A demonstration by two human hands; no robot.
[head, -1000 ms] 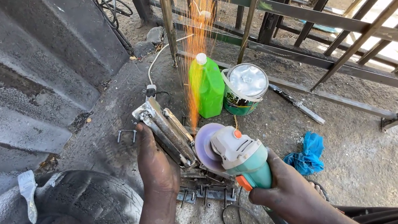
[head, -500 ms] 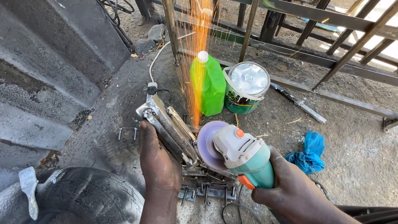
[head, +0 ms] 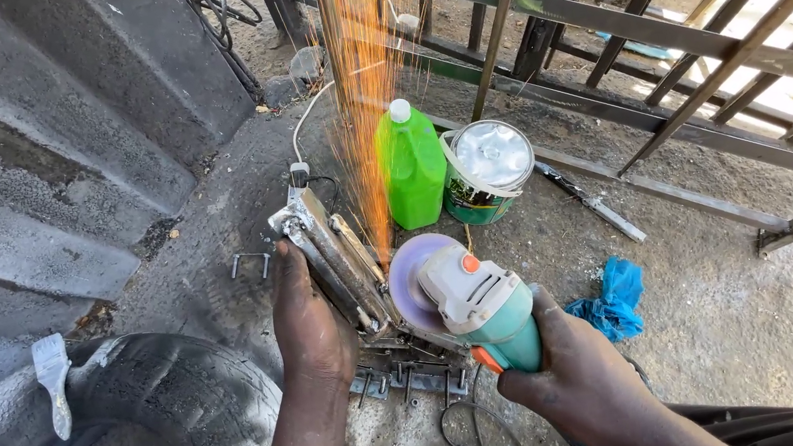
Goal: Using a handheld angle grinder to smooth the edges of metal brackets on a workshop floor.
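Dirt yard, centre frame: my left hand (head: 311, 326) clamps the metal bracket (head: 332, 253); my right hand (head: 577, 382) grips the angle grinder (head: 471, 299), sparks (head: 364, 96) flying toward the top.

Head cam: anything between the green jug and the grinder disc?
In the head view, only the sparks and bare ground lie between the green jug and the grinder disc. The paint can stands to the jug's right, not between.

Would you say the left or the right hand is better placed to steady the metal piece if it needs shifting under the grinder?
Probably the left hand: it already lies on the metal piece. The right hand is wrapped around the angle grinder, which is throwing sparks.
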